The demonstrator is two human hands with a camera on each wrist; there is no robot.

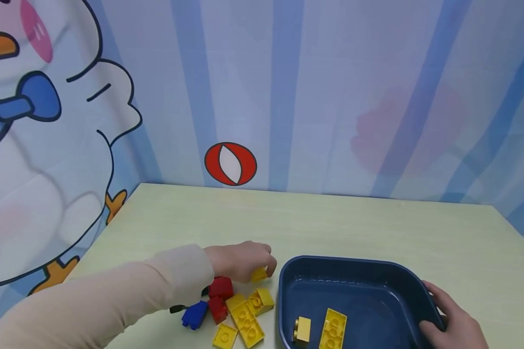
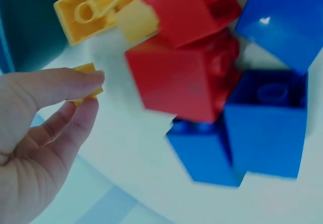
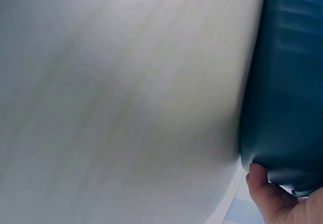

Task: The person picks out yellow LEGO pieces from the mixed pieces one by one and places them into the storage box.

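Observation:
My left hand (image 1: 243, 260) pinches a small yellow toy brick (image 1: 258, 275) between thumb and fingers, just left of a dark blue tray. In the left wrist view, the same brick (image 2: 85, 68) shows at the fingertips, partly covered by the thumb. My right hand (image 1: 456, 320) grips the right side of the dark blue tray (image 1: 349, 260), thumb over the rim and fingers outside. Inside the tray lie two yellow bricks, a small one (image 1: 303, 329) and a longer one (image 1: 333, 329).
Left of the tray lie several yellow bricks (image 1: 246, 324), red bricks (image 1: 221, 287) and a blue brick (image 1: 195, 315), partly under the left forearm. More blue bricks (image 2: 265, 133) show in the left wrist view. A patterned cloth wall (image 1: 314, 97) stands behind the table (image 1: 332, 218).

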